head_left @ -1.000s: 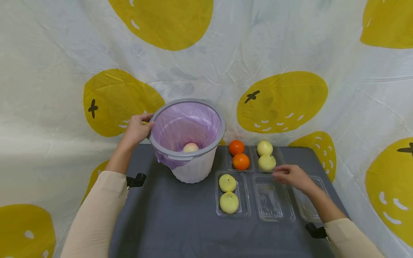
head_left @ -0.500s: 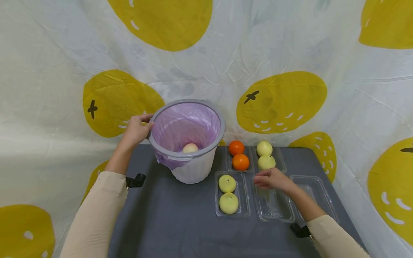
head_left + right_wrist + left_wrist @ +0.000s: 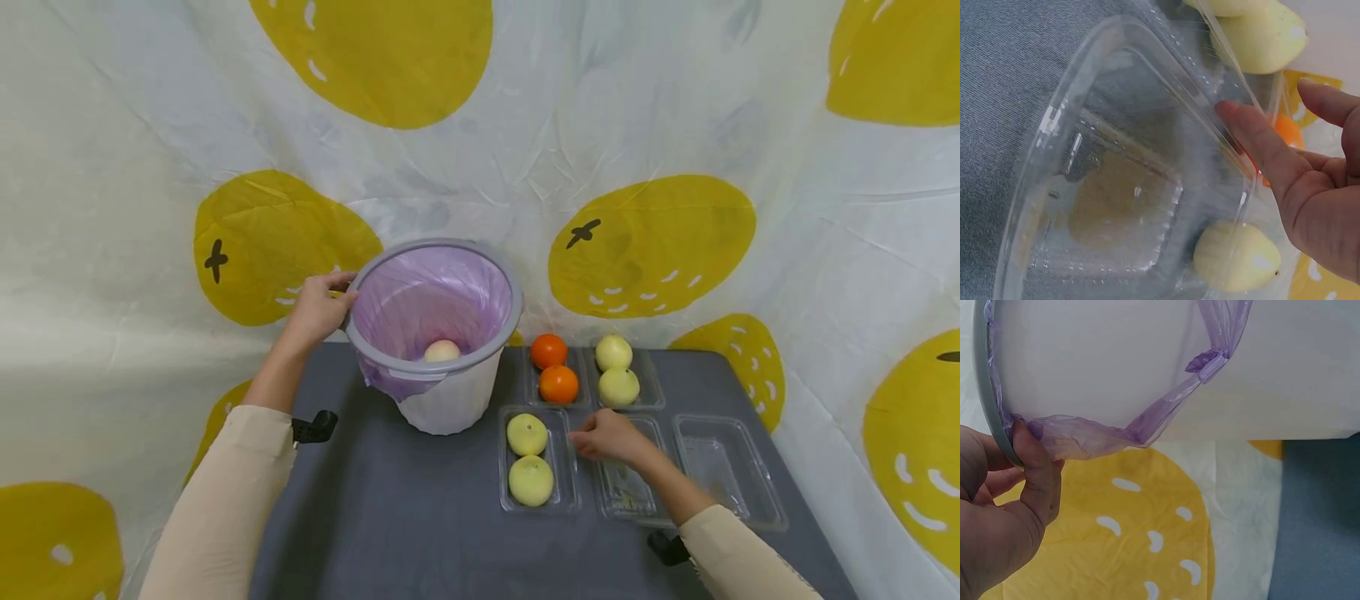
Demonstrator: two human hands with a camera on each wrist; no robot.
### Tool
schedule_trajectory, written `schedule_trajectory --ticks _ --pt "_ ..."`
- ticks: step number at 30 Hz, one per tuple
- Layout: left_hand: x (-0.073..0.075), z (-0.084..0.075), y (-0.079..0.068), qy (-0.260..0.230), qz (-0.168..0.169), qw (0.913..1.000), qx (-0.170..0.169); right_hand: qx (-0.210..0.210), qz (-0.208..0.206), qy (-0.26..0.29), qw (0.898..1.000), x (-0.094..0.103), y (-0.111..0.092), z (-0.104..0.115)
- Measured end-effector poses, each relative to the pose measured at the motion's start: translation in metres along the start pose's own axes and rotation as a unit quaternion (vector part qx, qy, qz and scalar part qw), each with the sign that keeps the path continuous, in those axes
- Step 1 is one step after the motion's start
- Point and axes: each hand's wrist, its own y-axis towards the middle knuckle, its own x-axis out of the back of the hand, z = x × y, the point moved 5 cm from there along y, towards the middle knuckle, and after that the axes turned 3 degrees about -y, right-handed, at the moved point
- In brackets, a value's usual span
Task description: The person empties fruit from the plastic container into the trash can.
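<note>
My left hand (image 3: 317, 310) grips the grey rim of a white trash bin (image 3: 453, 402), its thumb on one side and fingers on the other. A purple bag lines the bin, and a pale pinkish round fruit (image 3: 442, 351) lies inside. Over the border between the left and middle front plastic trays hovers my right hand (image 3: 611, 436), holding nothing. Thumb and index finger stand apart in the right wrist view, the fingertip close to the rim of the middle tray (image 3: 1054, 119); contact is unclear. Two pale yellow-green fruits (image 3: 530, 481) sit in the left front tray (image 3: 572, 493).
Behind stand a tray with two orange fruits (image 3: 558, 384) and another with two pale yellow-green fruits (image 3: 618, 387). At the right lies a clear tray (image 3: 723, 467) without fruit. A fruit-print curtain (image 3: 465, 183) hangs directly behind the grey table (image 3: 405, 517).
My right hand has moved left and nearer, from beside the back right fruits to between the left and middle front trays. The left hand keeps its grip on the bin.
</note>
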Motion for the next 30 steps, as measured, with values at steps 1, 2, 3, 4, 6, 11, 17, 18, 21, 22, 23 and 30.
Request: schedule_trajectory --ticks 1,2,3,4,6,11,17,18,21,22,23,30 --pt "0.000 0.000 0.000 -0.001 0.000 1.0000 0.001 -0.001 0.001 -0.002 1.000 -0.003 0.002 0.000" --pt "0.000 0.001 -0.001 -0.002 0.000 1.0000 0.001 -0.002 0.006 -0.002 1.000 -0.005 0.004 -0.001" --pt "0.000 0.001 -0.001 -0.003 -0.001 1.0000 0.001 -0.003 0.009 -0.002 1.000 -0.008 0.005 -0.001" --pt "0.000 0.002 -0.001 -0.005 -0.002 1.0000 0.001 -0.006 0.011 0.002 1.000 -0.010 0.006 -0.002" --pt "0.000 0.002 -0.002 -0.010 -0.003 0.9999 0.000 0.000 0.015 0.005 1.000 -0.015 0.008 -0.002" --pt "-0.001 0.001 -0.003 -0.016 -0.001 0.9999 -0.002 -0.003 0.000 0.035 0.999 -0.023 0.012 -0.005" --pt "-0.002 0.000 -0.002 -0.017 -0.001 0.9998 -0.001 -0.011 0.002 0.072 0.997 -0.031 0.017 -0.010" --pt "-0.002 -0.001 -0.002 -0.017 -0.001 0.9999 -0.001 -0.009 0.005 0.076 0.997 -0.031 0.017 -0.010" --pt "-0.001 -0.001 -0.002 -0.017 0.000 0.9999 0.000 -0.004 0.011 0.088 0.996 -0.032 0.018 -0.011" --pt "-0.001 -0.001 -0.002 -0.016 0.001 0.9999 0.000 -0.005 0.012 0.094 0.995 -0.032 0.018 -0.011" --pt "-0.001 -0.001 -0.002 -0.017 0.001 0.9999 0.000 -0.006 0.013 0.100 0.995 -0.032 0.018 -0.011" --pt "-0.002 0.001 -0.001 -0.015 -0.001 0.9999 -0.002 -0.018 0.007 0.130 0.991 -0.034 0.019 -0.012"
